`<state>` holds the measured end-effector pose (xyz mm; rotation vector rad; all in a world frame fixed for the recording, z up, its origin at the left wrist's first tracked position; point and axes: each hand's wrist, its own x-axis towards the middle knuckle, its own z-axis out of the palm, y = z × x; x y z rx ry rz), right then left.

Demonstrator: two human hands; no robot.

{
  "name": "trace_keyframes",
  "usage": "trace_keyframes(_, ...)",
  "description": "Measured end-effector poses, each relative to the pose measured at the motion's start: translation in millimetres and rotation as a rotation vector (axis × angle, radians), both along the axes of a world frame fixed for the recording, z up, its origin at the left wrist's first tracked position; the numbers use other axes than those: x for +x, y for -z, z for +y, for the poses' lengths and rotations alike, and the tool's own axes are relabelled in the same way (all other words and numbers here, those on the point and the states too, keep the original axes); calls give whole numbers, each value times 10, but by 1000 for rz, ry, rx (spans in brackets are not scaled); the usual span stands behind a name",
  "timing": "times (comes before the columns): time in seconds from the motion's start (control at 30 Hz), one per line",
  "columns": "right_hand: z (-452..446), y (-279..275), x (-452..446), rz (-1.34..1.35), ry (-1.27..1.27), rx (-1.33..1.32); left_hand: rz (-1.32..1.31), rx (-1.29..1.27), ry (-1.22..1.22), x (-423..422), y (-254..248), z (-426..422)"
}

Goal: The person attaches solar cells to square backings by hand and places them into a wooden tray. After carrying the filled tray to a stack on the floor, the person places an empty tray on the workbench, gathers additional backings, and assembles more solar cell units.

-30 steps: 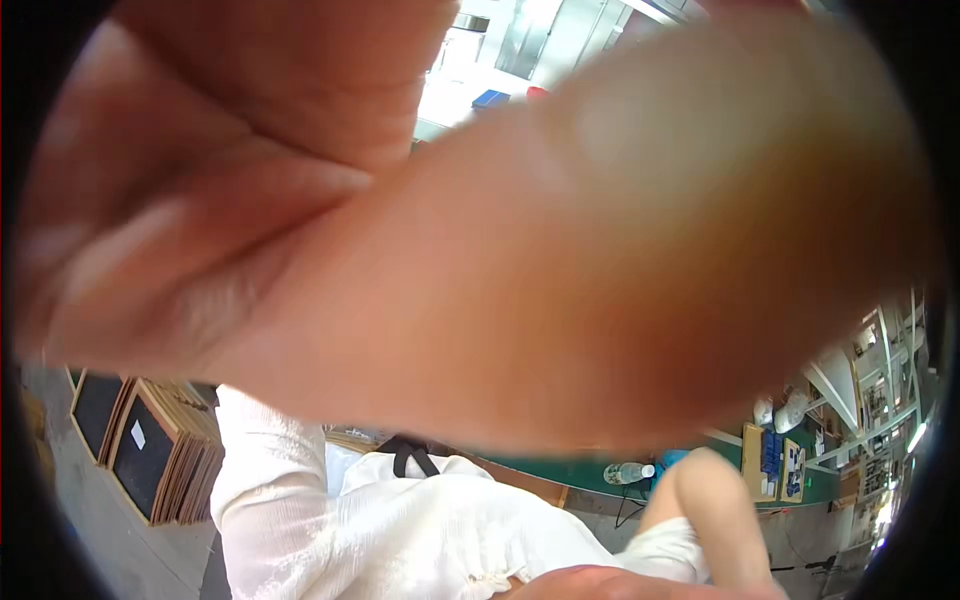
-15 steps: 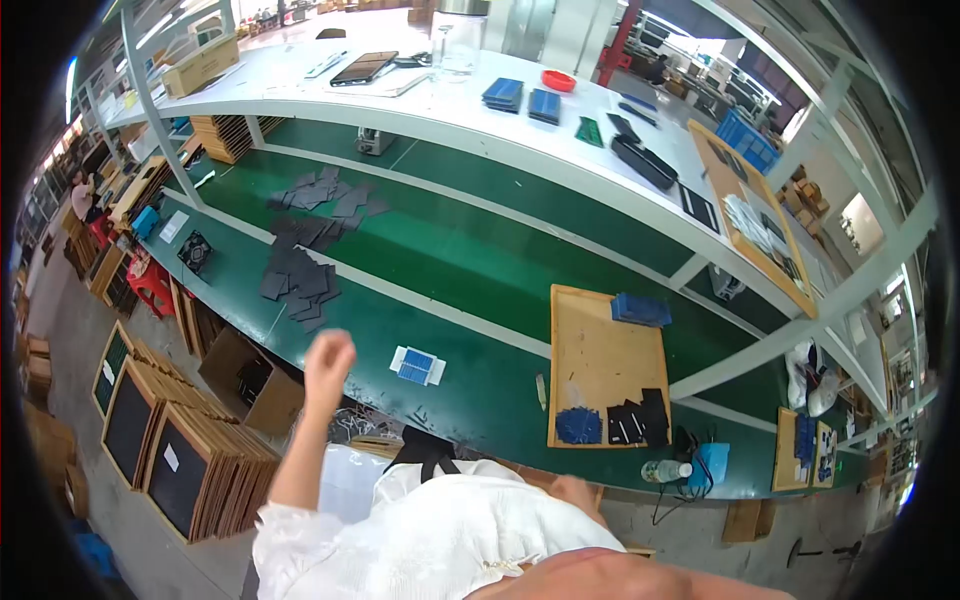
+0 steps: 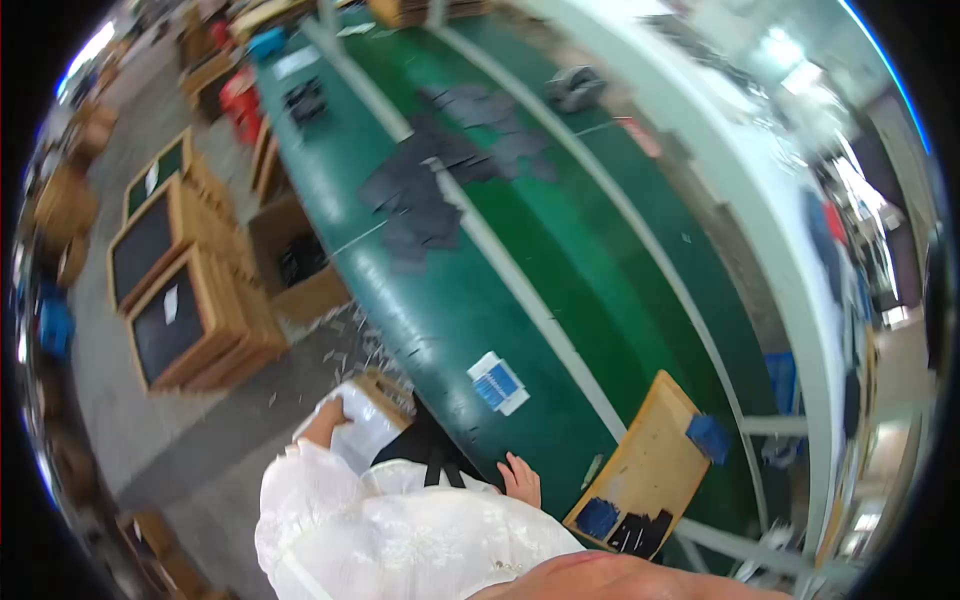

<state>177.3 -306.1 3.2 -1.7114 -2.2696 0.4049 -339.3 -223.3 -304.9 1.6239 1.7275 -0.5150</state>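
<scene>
I see both hands apart: L hand (image 3: 326, 420) on white wrap (image 3: 368, 430), cannot tell if gripping; R hand (image 3: 521, 481), fingers spread, at green table (image 3: 425, 310) edge, is nearer to blue-white piece (image 3: 497, 384), approx 12 o'clock from it, long axis 11-to-5

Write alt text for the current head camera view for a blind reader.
Someone's left hand is on what looks like a white sheet beside a green workbench, and their right hand is at the bench's edge. On the bench lie scattered dark gray pieces, a blue-and-white item and a wooden tray holding blue pieces and black pieces.
</scene>
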Motion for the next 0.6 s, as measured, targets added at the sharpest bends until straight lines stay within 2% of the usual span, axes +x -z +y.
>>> trace_keyframes(0.1, 44, 273, 87, -122, -156, 22, 104, -103, -179, 183, -312, 80)
trace_keyframes(0.2, 42, 640, 251, -345, -279, 201, 89, -230, -398, 239, -238, 80)
trace_keyframes(0.23, 22, 742, 300, -423, -318, 293, 91, -274, -472, 351, -585, 196)
trace_keyframes(0.3, 29, 855, 359, -405, -331, 317, 127, -294, -523, 407, -680, 277)
trace_keyframes(0.47, 14, 767, 286, -375, -298, 281, 212, -329, -595, 365, -343, 241)
trace_keyframes(0.6, 0, 845, 354, -395, -318, 302, 215, -368, -586, 299, -333, 308)
